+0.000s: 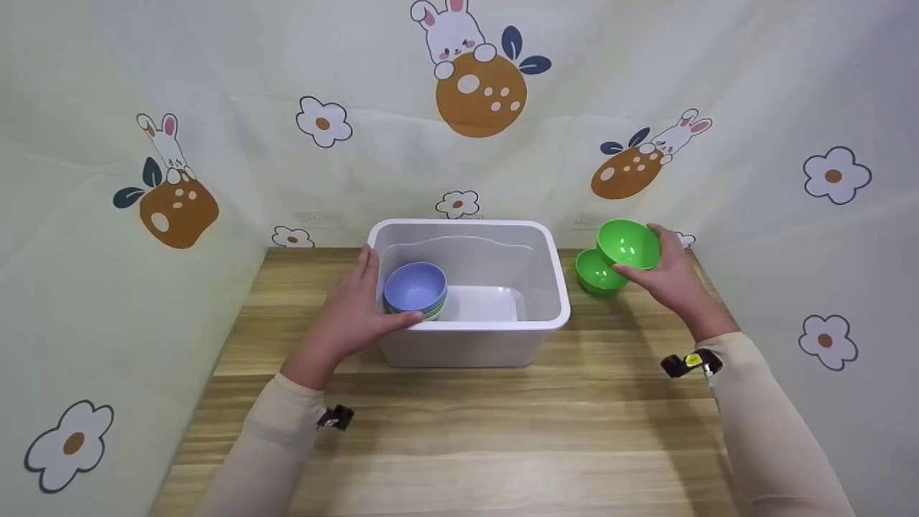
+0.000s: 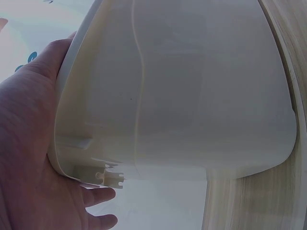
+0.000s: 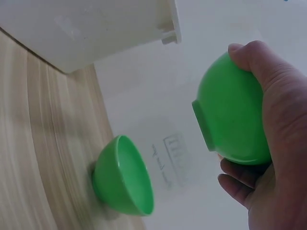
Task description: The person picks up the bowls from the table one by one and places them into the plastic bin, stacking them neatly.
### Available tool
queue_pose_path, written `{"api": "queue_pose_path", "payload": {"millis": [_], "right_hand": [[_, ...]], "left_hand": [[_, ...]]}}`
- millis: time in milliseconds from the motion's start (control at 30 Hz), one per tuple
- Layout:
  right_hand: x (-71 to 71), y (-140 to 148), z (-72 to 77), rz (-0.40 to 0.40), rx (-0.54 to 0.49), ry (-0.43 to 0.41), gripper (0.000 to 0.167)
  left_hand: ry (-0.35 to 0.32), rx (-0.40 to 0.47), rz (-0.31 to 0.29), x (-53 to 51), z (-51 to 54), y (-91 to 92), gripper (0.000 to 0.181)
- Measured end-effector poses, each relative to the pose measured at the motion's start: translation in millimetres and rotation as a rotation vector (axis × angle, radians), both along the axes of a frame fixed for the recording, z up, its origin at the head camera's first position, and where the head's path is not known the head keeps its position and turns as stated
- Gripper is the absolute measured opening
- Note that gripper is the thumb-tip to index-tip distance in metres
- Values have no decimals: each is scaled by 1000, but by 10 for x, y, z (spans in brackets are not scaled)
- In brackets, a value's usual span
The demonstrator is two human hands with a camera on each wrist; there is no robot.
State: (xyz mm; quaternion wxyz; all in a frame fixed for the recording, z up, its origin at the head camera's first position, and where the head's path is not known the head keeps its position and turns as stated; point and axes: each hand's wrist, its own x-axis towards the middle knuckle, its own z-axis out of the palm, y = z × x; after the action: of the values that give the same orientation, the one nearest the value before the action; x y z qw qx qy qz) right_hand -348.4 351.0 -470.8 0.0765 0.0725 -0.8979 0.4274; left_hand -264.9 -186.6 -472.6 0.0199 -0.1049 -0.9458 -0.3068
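My right hand (image 1: 671,276) holds a green bowl (image 1: 628,243) by its side, thumb near the rim, raised off the table. Below it a second green bowl (image 1: 599,273) stands upright on the table; in the right wrist view this lower bowl (image 3: 122,177) is apart from the held bowl (image 3: 232,110). My left hand (image 1: 348,309) grips the front left corner of a white plastic bin (image 1: 467,345), thumb along the front rim. Inside the bin, at the left, a blue bowl (image 1: 416,286) tops a stack with green showing beneath.
The wooden table (image 1: 459,431) ends at a pale curtain (image 1: 359,172) printed with rabbits and flowers, which also hangs at both sides. The bin's right wall stands between its inside and the green bowls. A small black device (image 1: 693,362) is strapped at each wrist.
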Motion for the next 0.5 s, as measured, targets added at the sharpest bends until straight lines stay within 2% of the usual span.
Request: {"api": "queue_pose_path", "payload": {"millis": [500], "right_hand": [[139,-227,283,77,39,-18,114]], "left_hand": [[15,-8,4,-11,-25,-10,154]]}}
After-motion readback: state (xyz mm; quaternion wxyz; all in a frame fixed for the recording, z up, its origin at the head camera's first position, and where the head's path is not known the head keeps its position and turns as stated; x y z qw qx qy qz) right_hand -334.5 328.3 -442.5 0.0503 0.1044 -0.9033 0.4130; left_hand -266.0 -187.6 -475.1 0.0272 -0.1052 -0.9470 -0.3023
